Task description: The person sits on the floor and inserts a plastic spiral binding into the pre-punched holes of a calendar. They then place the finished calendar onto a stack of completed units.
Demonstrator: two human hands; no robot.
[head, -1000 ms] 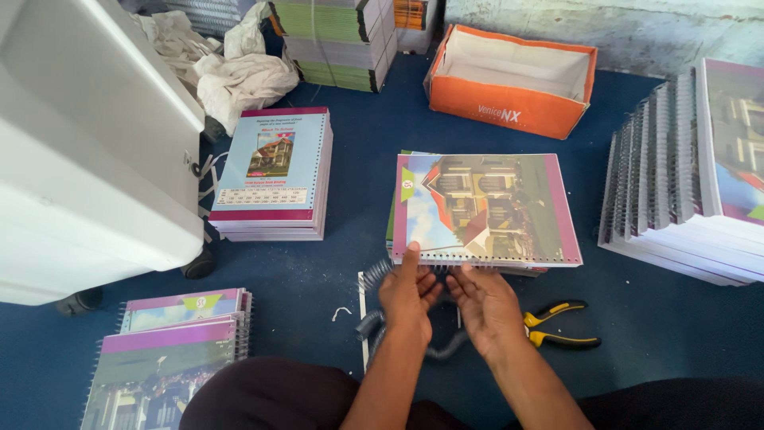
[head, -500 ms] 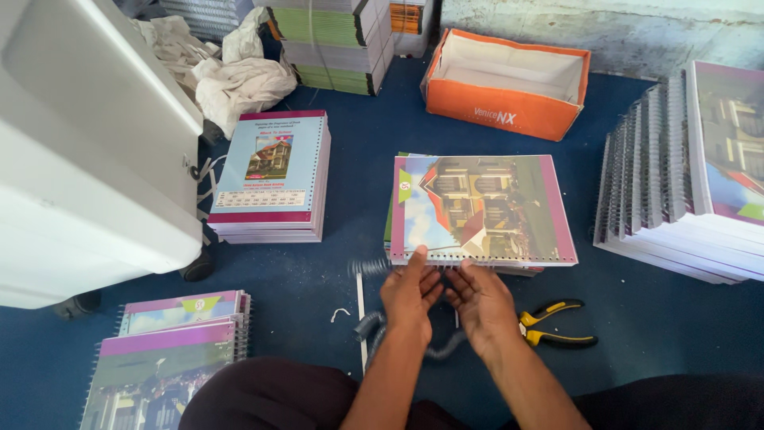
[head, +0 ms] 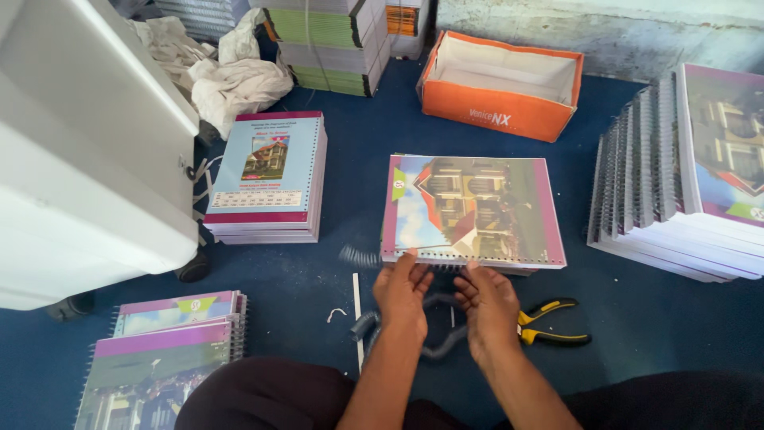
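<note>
Your left hand (head: 403, 288) and right hand (head: 487, 301) meet at the near edge of the booklet (head: 473, 209), each grip pinched on the spiral wire (head: 360, 257) along its binding edge. Yellow-handled pliers (head: 551, 322) lie just right of your right grip, on the blue floor (head: 652, 310).

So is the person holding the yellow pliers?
No, the pliers lie on the blue floor beside the right hand, which is at the notebook edge.
</note>
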